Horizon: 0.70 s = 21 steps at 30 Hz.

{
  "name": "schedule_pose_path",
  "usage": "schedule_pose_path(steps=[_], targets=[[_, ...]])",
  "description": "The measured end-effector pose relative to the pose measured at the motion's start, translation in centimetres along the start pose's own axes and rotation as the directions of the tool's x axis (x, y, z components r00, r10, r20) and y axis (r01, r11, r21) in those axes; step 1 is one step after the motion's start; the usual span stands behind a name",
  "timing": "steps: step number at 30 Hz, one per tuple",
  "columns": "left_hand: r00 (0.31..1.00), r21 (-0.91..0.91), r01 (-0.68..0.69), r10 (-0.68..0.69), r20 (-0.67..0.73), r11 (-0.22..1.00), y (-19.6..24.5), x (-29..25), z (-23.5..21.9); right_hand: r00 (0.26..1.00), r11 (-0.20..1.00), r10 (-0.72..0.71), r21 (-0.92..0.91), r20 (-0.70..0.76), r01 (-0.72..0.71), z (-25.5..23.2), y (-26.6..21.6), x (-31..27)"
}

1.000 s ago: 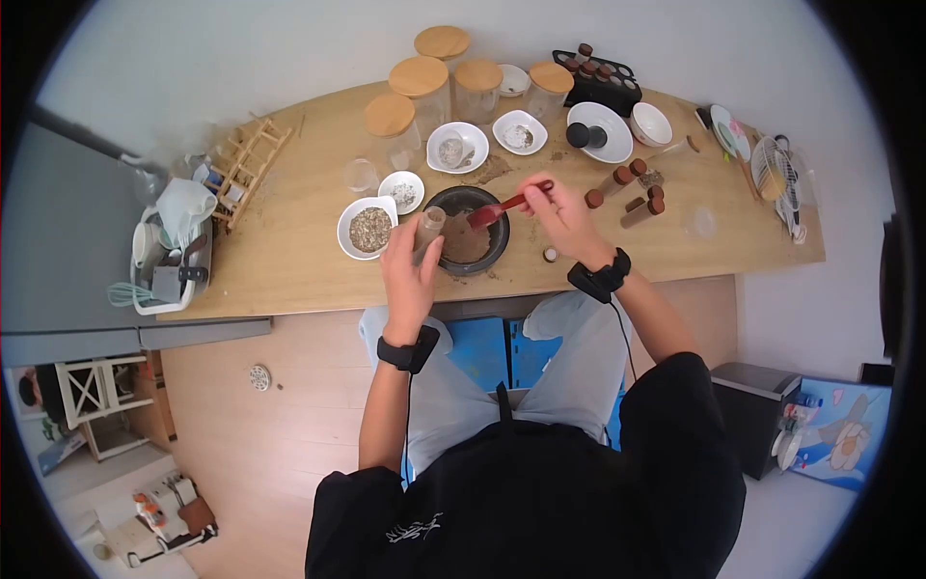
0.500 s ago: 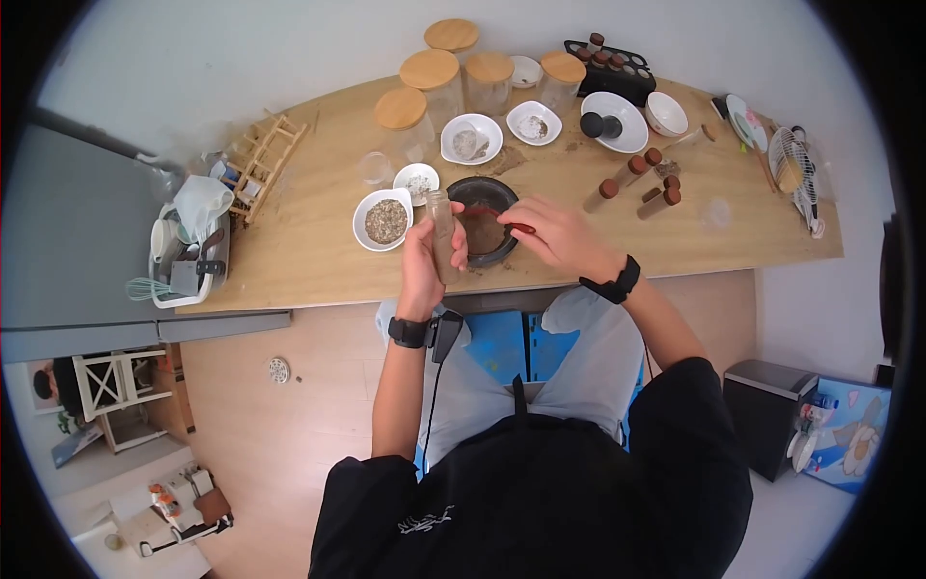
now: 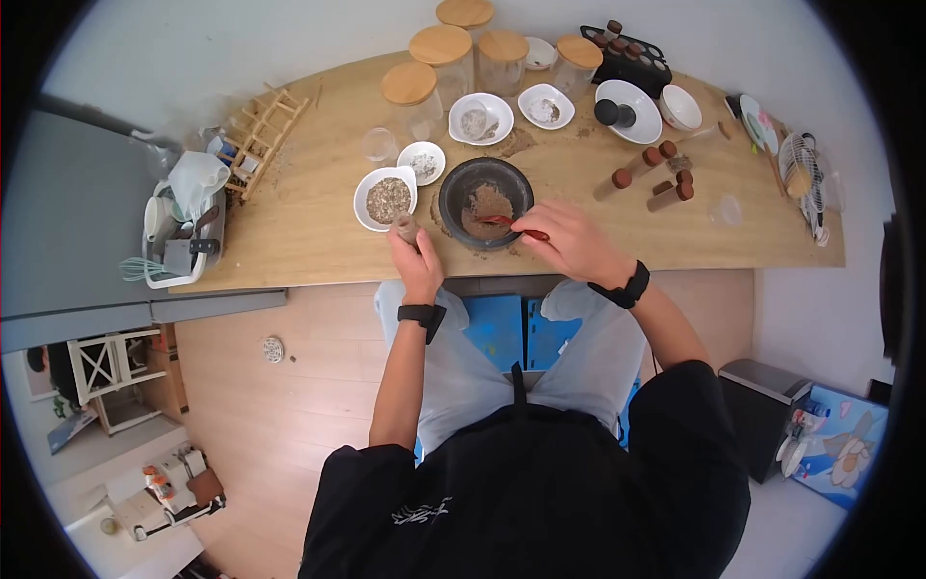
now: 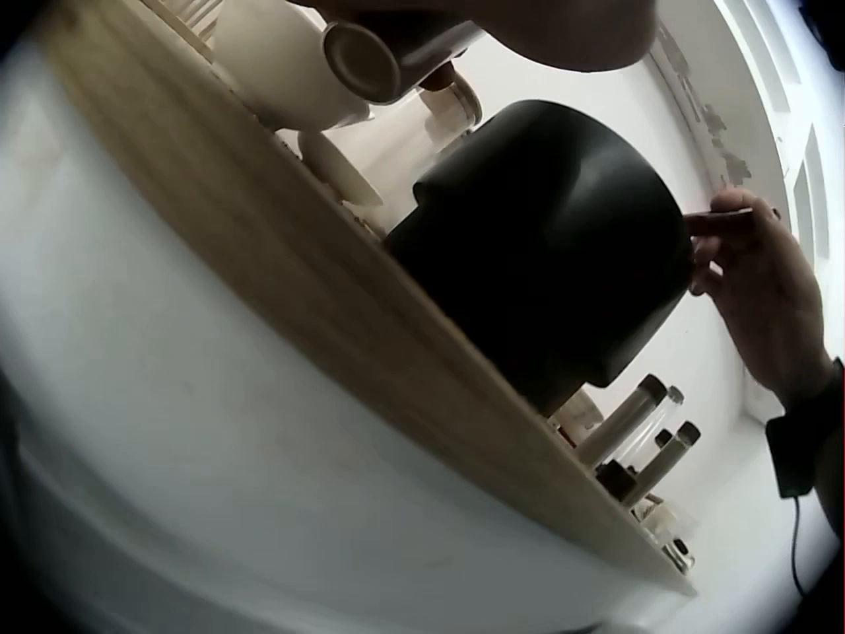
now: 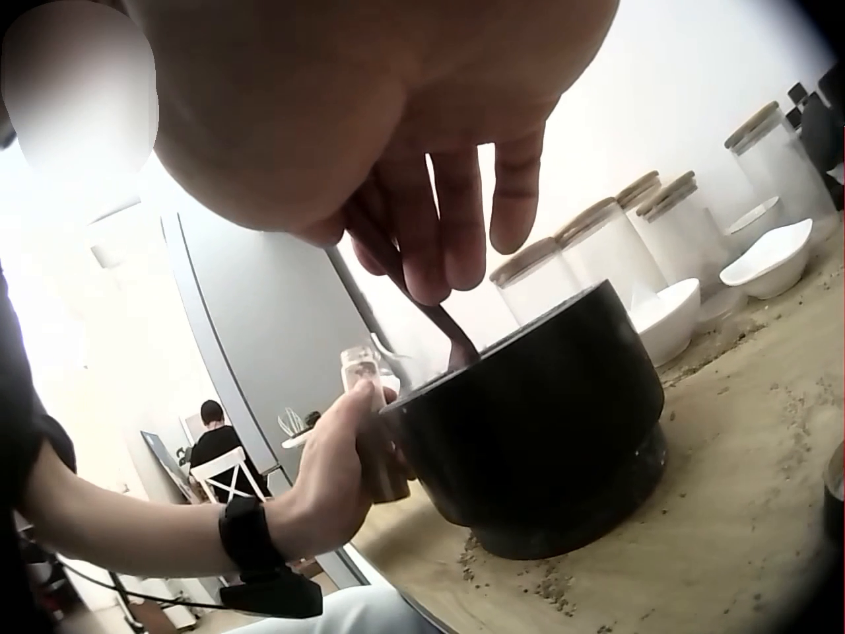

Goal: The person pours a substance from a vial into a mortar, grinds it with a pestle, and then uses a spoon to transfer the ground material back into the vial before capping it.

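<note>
In the head view, my left hand (image 3: 419, 268) grips a slim glass vial (image 3: 406, 230) at the front left of the black mortar (image 3: 449, 214). My right hand (image 3: 577, 239) pinches the handle of a red spoon (image 3: 534, 234), and its head dips into the brown powder (image 3: 492, 201) inside the mortar. From the right wrist, the spoon (image 5: 425, 304) slants down past the mortar's rim, with the uncapped vial (image 5: 359, 357) upright beside the mortar wall (image 5: 535, 429). The left wrist view shows the mortar (image 4: 568, 225) from its side, its contents hidden.
A white bowl of coarse flakes (image 3: 388, 201) and a small white dish (image 3: 424, 164) stand left of the mortar. Behind are wood-lidded jars (image 3: 410, 85) and white dishes (image 3: 482, 108). Several brown-capped vials (image 3: 617, 183) lie right. Powder is spilled around the mortar.
My right hand has lowered the spoon from above the mortar into the powder. My left hand, still gripping the vial, has shifted slightly away from the mortar toward the table's front edge.
</note>
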<state>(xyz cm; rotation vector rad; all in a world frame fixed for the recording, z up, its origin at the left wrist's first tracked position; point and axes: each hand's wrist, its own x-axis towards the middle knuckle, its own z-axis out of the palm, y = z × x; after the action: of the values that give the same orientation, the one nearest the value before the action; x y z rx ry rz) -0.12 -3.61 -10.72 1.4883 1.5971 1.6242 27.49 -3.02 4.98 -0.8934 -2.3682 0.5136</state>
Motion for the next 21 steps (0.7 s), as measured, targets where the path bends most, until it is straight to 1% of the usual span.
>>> schedule_pose_path(steps=[1, 2, 3, 4, 5, 7, 11, 13, 14, 15, 16, 17, 18, 19, 20, 21], targets=[[0.987, 0.153, -0.156, 0.161, -0.024, 0.976, -0.6, -0.3, 0.3, 0.999, 1.0, 0.006, 0.014, -0.04, -0.006, -0.1, 0.1, 0.0], [0.987, 0.148, -0.153, 0.158, -0.025, 0.977, -1.2, -0.6, 0.4, 0.999, 1.0, 0.009, 0.009, -0.036, -0.009, -0.3, 0.3, 0.2], [0.997, 0.116, -0.074, 0.074, 0.002, 0.991, -1.7, -1.0, 0.3, 0.996, 0.987, -0.08, -0.144, -0.047, 0.073, -0.7, 0.7, 0.6], [0.999, 0.087, 0.008, -0.011, 0.031, 0.996, -1.8, -1.2, 0.3, 0.984, 0.945, -0.17, -0.292, -0.043, 0.151, -1.1, 0.8, 0.9], [0.999, 0.085, 0.017, -0.019, 0.034, 0.996, -2.0, -1.3, 0.4, 0.986, 0.946, -0.164, -0.29, -0.037, 0.147, -1.3, 0.7, 0.8], [1.0, 0.076, 0.017, -0.018, 0.007, 0.997, -2.3, -1.2, 0.6, 0.97, 0.869, -0.222, -0.431, 0.099, 0.243, -1.5, 0.6, 0.6], [0.999, 0.111, 0.033, -0.033, -0.006, 0.993, -1.5, -1.2, 0.7, 0.975, 0.911, -0.175, -0.354, 0.135, 0.213, 0.3, -1.2, -1.6], [0.996, 0.105, 0.088, -0.084, -0.04, 0.991, -1.1, -1.1, 0.7, 0.993, 0.971, -0.113, -0.215, -0.032, 0.103, 2.1, -2.1, -2.0], [0.996, 0.103, 0.089, -0.085, -0.041, 0.991, -1.1, -1.0, 0.8, 0.993, 0.971, -0.113, -0.216, -0.03, 0.104, 2.6, -2.5, -2.1], [0.997, 0.109, 0.062, -0.055, -0.059, 0.992, -1.0, -1.0, 0.9, 0.993, 0.994, 0.002, -0.113, -0.114, -0.015, 3.2, -2.9, -2.2], [0.997, 0.116, 0.035, -0.026, -0.076, 0.993, -1.0, -1.0, 1.0, 0.975, 0.992, 0.126, 0.002, -0.185, -0.128, 3.9, -3.2, -2.3], [0.997, 0.116, 0.036, -0.027, -0.075, 0.993, -1.0, -1.0, 0.9, 0.975, 0.992, 0.127, 0.002, -0.184, -0.129, 4.9, -3.6, -2.5], [0.996, 0.132, 0.054, -0.045, -0.072, 0.99, -1.0, -1.1, 0.8, 0.909, 0.947, 0.297, 0.214, -0.293, -0.241, 6.1, -3.9, -2.7], [0.996, 0.147, 0.073, -0.064, -0.068, 0.986, -1.0, -1.2, 0.8, 0.806, 0.85, 0.473, 0.425, -0.356, -0.311, 7.3, -3.9, -2.8], [0.995, 0.146, 0.077, -0.068, -0.067, 0.986, -0.9, -1.2, 0.8, 0.806, 0.849, 0.475, 0.424, -0.354, -0.315, 8.3, -3.8, -2.7], [0.994, 0.123, 0.086, -0.077, -0.072, 0.989, -0.9, -1.2, 0.8, 0.694, 0.726, 0.607, 0.625, -0.387, -0.287, 9.3, -3.7, -2.6]])
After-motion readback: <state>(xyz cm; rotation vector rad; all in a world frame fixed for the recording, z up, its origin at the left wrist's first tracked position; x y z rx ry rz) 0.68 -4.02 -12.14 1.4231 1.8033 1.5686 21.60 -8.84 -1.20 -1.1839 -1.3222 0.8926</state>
